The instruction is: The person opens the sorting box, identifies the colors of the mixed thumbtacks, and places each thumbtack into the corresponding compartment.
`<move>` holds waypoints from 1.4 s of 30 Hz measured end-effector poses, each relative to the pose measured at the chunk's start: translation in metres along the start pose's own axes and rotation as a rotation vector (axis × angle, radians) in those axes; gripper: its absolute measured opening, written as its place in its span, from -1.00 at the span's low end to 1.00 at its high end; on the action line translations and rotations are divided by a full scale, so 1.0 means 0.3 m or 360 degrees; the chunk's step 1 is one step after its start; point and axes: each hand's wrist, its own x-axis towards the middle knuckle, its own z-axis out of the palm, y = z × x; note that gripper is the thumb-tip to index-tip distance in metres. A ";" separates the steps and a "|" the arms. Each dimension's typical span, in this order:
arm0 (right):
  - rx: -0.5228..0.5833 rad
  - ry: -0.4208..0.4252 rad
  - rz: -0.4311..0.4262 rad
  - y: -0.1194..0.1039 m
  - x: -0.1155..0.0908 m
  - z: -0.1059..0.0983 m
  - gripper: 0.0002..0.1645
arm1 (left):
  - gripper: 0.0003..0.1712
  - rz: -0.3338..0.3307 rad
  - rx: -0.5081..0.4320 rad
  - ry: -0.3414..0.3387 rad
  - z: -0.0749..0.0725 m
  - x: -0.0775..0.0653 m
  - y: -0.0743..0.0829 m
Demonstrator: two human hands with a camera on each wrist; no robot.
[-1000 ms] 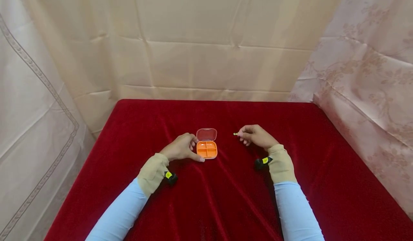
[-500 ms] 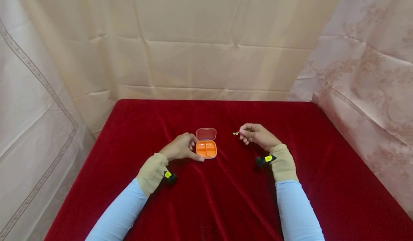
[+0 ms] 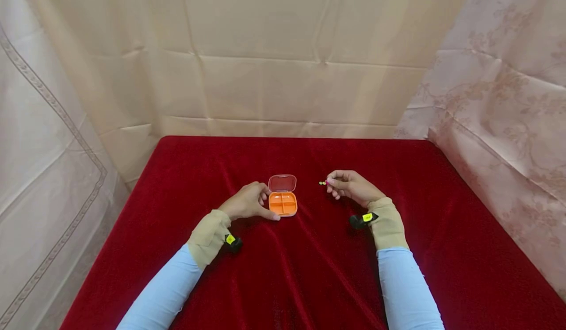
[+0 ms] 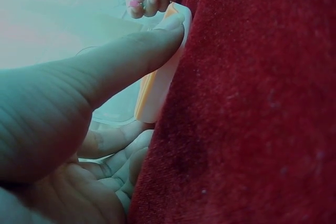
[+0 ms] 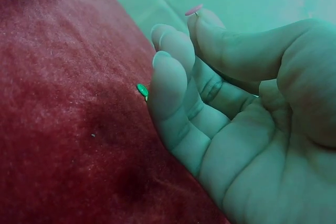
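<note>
In the head view, an orange pill box (image 3: 283,205) with a clear lid (image 3: 282,183) raised stands on the red cloth, its four-part tray bare inside. My left hand (image 3: 252,201) holds it from the left side, the thumb (image 4: 157,38) along its near wall and the fingers at its far left corner. To the right, my right hand (image 3: 352,186) pinches a pink thumbtack (image 5: 194,10) between thumb and forefinger; its flat head and thin pin show in the right wrist view. Small green thumbtacks (image 3: 322,183) lie on the cloth just left of those fingers.
Red velvet cloth (image 3: 283,276) covers the table, with soft creases running toward the near edge. A beige curtain (image 3: 283,89) hangs behind it, and patterned curtains (image 3: 513,94) close off the sides.
My right hand has drawn slightly back from the green thumbtacks, and the pink thumbtack now shows at its fingertips. My left hand and the pill box stay put.
</note>
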 end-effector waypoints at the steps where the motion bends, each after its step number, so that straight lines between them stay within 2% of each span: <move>1: -0.0001 0.0002 0.0002 0.000 0.000 0.000 -0.47 | -0.18 0.0000 -0.0001 0.0002 0.000 0.000 0.000; 8: -0.0009 0.0021 0.0007 0.000 0.002 -0.001 -0.49 | -0.19 0.0010 -0.0018 0.0002 -0.001 -0.002 0.002; 26: -0.0057 -0.0080 -0.0017 -0.019 -0.003 0.016 -0.52 | -0.19 -0.0003 -0.0016 -0.0003 -0.003 -0.003 0.005; 42: -0.0077 -0.0112 -0.0028 -0.022 -0.004 0.016 -0.50 | -0.21 0.0003 -0.0052 0.0003 0.003 -0.002 0.001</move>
